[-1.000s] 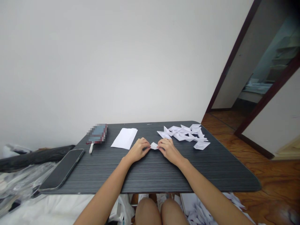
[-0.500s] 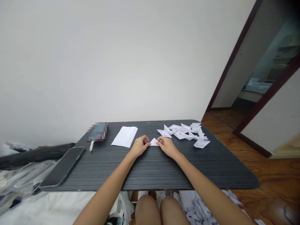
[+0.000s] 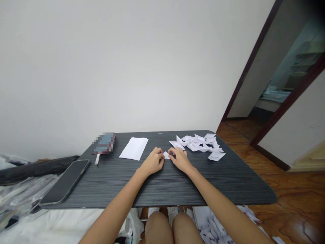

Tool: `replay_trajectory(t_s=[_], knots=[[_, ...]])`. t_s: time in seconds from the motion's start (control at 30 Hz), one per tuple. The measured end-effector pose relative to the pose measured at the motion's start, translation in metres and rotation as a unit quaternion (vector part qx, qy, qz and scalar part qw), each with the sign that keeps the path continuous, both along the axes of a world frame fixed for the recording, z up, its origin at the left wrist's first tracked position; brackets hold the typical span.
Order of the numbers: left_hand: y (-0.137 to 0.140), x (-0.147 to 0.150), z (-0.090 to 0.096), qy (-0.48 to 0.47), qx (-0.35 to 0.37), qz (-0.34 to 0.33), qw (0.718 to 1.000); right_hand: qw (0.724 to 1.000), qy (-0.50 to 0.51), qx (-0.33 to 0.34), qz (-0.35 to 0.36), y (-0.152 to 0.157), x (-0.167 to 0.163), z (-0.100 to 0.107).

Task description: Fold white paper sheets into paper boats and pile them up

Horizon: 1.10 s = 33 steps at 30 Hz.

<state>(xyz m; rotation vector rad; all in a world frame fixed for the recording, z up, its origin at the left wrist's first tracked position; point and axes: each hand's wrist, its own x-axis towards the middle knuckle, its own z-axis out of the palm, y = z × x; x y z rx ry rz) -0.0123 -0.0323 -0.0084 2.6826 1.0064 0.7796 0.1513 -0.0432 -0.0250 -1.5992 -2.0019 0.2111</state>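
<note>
A small folded piece of white paper [image 3: 166, 155] lies low over the dark table [image 3: 162, 189], between my two hands. My left hand [image 3: 155, 160] is closed at its left side, fingers curled and partly covering it. On the right side, my right hand [image 3: 179, 158] pinches the paper's edge between thumb and forefinger. Only the pale tip and middle of the folded paper show. Left of my left hand lies a stack of white paper sheets [image 3: 134, 148]. Several folded white paper boats [image 3: 198, 142] are heaped beyond my right hand.
A phone [image 3: 66, 182] lies at the table's left edge, with a blurred-out dark red-edged item [image 3: 104, 143] with a white strap behind it. A white wall [image 3: 157, 67] rises behind the table. More folded papers [image 3: 213, 228] are piled below the front edge, beside my knees.
My left hand has turned over more and curled further over the folded paper, so less of the paper shows. The right hand still pinches its side. The view has shifted slightly.
</note>
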Motion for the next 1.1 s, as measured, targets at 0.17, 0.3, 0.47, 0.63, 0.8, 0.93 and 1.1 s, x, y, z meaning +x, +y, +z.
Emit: replay_trajectory(t_s=[0.17,0.3,0.47,0.63,0.8,0.93,1.1], knots=[[0.009,0.006,0.003,0.022,-0.023,0.002,0.999,0.995,0.086,0.027,0.051,0.001,0.003,-0.002],[0.021,0.009,0.006,0.062,-0.015,0.01,0.998,0.983,0.178,0.051,0.011,0.005,0.004,-0.004],[0.029,0.015,0.012,0.125,-0.033,0.059,0.99,0.975,0.221,0.033,-0.023,0.003,0.005,-0.003],[0.025,0.021,0.013,0.139,0.014,0.086,0.986,0.975,0.221,0.014,-0.026,-0.001,0.003,0.0],[0.019,0.022,0.009,0.117,0.045,0.099,0.987,0.971,0.236,0.007,-0.04,0.003,-0.002,-0.002],[0.017,0.024,0.006,0.099,0.061,0.101,0.988,0.966,0.249,-0.014,-0.063,0.009,-0.006,-0.005],[0.016,0.029,0.003,0.084,0.064,0.105,0.989,0.973,0.222,-0.001,-0.063,0.008,-0.009,-0.002]])
